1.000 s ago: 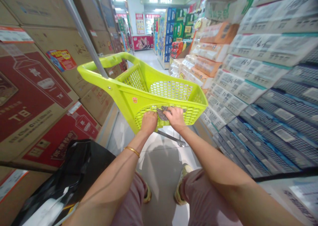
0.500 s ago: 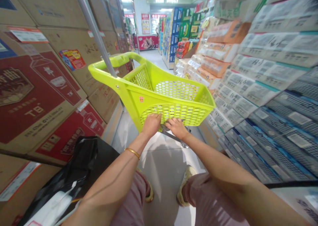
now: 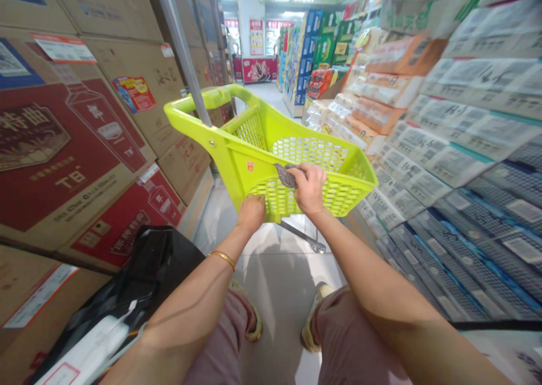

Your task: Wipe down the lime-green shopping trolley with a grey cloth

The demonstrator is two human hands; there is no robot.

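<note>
1. The right hand (image 3: 312, 186) is closed around a crumpled grey cloth (image 3: 285, 175), which is pressed against the near side of a lime-green shopping cart (image 3: 237, 151), just below the rim.
2. The left hand (image 3: 253, 213) is set lower, with its fingers curled at the perforated part of the same side; whether the mesh is gripped there cannot be told.
3. The cart is turned sideways on the pale floor (image 3: 275, 283), its handle (image 3: 184, 124) to the left; a small sticker (image 3: 250, 166) is borne on its side.
4. A gold bracelet (image 3: 224, 257) is worn on the left wrist.
5. A metal pole (image 3: 184, 52) is seen slanting up from beside the handle.
6. On the left, printed cartons (image 3: 68, 148) are stacked behind a black bag (image 3: 139, 272).
7. On the right, wrapped packs (image 3: 474, 74) are piled in rows.
</note>
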